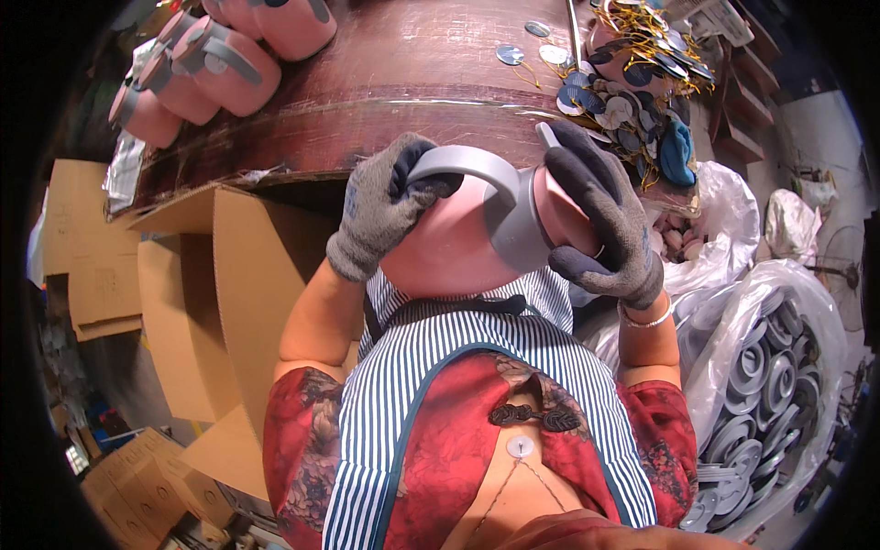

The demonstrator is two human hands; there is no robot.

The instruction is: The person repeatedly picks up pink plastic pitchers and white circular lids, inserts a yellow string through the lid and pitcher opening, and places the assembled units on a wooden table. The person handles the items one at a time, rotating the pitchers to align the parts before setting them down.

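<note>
A pink jug [445,243] with a grey handle and a grey collar lies tilted in front of my apron, its top end to the right. My left hand [383,203], in a grey work glove with dark fingers, is closed around the end of the grey handle. My right hand [612,215], gloved alike, wraps over the pink top of the jug, with the thumb below and the fingers above. A grey tip sticks up beside those fingers. The jug's base is partly hidden behind my left hand and against the apron.
Several pink jugs [225,69] stand at the table's far left. Round tags with yellow strings [632,101] and a blue cloth [676,151] lie at the right of the dark red table [412,69]. An open cardboard box [261,293] is at left; a plastic bag of grey parts [779,376] at right.
</note>
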